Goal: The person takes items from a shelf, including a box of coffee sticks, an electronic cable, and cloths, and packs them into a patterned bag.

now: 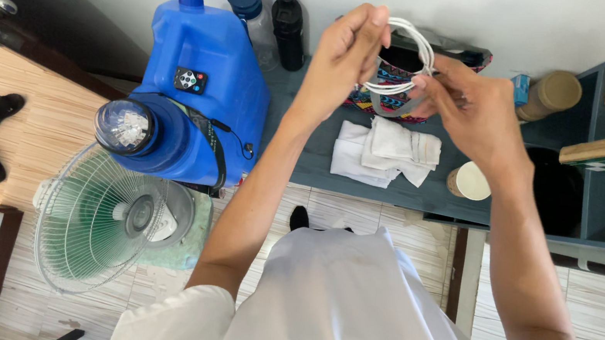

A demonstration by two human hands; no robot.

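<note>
Two bare forearms rise from a white garment (346, 308) at the near edge, above a pale tiled floor where a green-based fan (105, 218) lies on the left. Farther out, on the dark shelf (297, 154), rests a stack of folded white cloths (387, 151) with a small round cup (470, 181) to its right, and a large blue water jug (201, 79) stands to the left with a small remote (190, 80) on top. Above the cloths, both hands meet around a coiled white cable (409, 55), held in the air in front of a patterned pouch (400, 81). The left hand (345, 55) has its fingers curled close, pinching the upper left of the coil; the right hand (474, 107) pinches the loops on the right side between thumb and fingertips. The cable looks light, limp and fairly smooth, so the loops would likely spring apart unless gripped across the whole bundle; the best hold seems to be where the strands lie bunched together. Farthest off, two dark bottles (272, 14) stand against the wall, and a round tin (550, 93) lies near the wooden shelves on the right.
</note>
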